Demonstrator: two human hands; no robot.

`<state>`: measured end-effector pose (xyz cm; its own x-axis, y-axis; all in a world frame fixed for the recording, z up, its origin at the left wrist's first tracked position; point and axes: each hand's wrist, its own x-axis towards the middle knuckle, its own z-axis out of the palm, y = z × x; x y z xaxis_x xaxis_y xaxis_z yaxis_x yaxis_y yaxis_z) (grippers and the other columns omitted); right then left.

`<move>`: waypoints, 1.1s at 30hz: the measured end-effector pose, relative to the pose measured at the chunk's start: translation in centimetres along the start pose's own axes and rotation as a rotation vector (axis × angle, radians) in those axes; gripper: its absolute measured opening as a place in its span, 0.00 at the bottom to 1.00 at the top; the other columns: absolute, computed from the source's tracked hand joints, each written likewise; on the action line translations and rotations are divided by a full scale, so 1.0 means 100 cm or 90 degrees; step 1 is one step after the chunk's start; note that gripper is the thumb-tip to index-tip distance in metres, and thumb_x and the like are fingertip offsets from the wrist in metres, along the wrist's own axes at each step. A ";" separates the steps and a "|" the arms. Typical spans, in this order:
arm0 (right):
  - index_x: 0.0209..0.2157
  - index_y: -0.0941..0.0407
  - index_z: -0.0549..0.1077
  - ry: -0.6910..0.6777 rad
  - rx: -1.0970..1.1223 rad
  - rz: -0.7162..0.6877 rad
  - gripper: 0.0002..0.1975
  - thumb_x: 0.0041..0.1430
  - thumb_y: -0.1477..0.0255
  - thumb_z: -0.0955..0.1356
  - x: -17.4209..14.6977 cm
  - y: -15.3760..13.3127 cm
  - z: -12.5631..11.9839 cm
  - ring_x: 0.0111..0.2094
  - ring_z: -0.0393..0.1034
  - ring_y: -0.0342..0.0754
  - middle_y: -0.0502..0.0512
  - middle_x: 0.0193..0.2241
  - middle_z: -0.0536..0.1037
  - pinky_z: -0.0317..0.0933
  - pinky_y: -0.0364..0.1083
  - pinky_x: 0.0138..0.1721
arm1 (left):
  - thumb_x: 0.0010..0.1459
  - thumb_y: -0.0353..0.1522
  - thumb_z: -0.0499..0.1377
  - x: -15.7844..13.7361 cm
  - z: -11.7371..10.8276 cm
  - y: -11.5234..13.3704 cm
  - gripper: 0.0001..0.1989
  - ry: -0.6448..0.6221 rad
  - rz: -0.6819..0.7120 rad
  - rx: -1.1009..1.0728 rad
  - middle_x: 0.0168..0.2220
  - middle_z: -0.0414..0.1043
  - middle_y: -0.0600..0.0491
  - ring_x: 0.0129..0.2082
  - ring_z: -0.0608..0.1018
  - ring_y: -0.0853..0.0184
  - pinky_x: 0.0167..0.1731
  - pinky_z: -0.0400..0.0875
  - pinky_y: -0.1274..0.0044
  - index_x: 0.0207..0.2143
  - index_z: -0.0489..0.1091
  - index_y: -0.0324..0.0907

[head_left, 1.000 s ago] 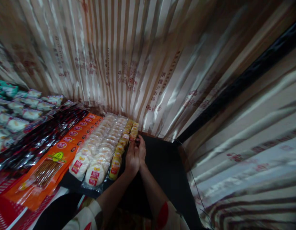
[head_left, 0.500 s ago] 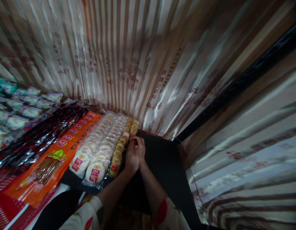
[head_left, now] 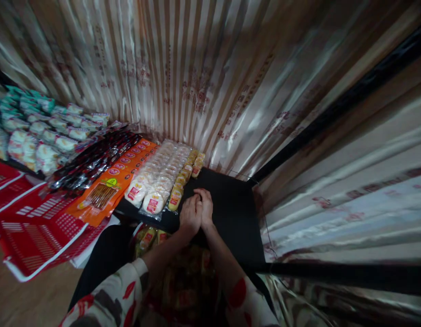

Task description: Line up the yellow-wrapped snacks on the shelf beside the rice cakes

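My left hand and my right hand are pressed together above the black tabletop. Their fingers are closed against each other, and whatever may lie between them is hidden. Just left of them runs a row of yellow-wrapped snack packs, with a shorter second row beside its far end. Below my forearms, in shadow, more yellow snack packs lie in a container in front of me.
Left of the yellow rows lie round white crackers, orange stick-snack bags, dark shiny packets and white-and-green packets. Red baskets stand at the lower left. A striped curtain and black poles border the table.
Both hands have drawn back toward me from the near end of the short yellow row, still together. The view has turned, showing more of the baskets and the container below.
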<state>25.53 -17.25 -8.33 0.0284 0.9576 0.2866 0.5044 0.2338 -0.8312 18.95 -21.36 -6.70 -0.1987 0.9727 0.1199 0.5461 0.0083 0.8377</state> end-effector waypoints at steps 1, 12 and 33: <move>0.37 0.55 0.72 -0.012 0.002 -0.006 0.18 0.47 0.79 0.58 -0.010 -0.005 -0.003 0.43 0.64 0.46 0.54 0.39 0.69 0.61 0.45 0.44 | 0.59 0.31 0.44 -0.011 -0.004 -0.001 0.19 -0.005 0.004 0.000 0.49 0.68 0.44 0.50 0.68 0.61 0.53 0.60 0.69 0.50 0.64 0.36; 0.37 0.54 0.73 -0.105 0.007 -0.030 0.16 0.55 0.77 0.57 -0.146 -0.035 -0.011 0.40 0.68 0.46 0.55 0.37 0.74 0.61 0.45 0.45 | 0.61 0.33 0.42 -0.138 -0.071 -0.046 0.18 -0.099 0.048 -0.067 0.48 0.70 0.49 0.49 0.70 0.66 0.52 0.62 0.70 0.47 0.66 0.43; 0.39 0.57 0.73 -0.476 -0.198 0.135 0.13 0.55 0.78 0.61 -0.209 -0.001 -0.007 0.42 0.70 0.47 0.57 0.39 0.77 0.59 0.43 0.43 | 0.60 0.29 0.43 -0.192 -0.065 -0.070 0.20 -0.391 -0.147 0.413 0.39 0.74 0.39 0.39 0.77 0.56 0.37 0.69 0.68 0.53 0.61 0.37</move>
<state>25.45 -37.43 -13.91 -0.3749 0.8609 -0.3439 0.7707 0.0832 -0.6317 13.66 -41.64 -11.41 0.0060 0.8817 -0.4717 0.9325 0.1655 0.3211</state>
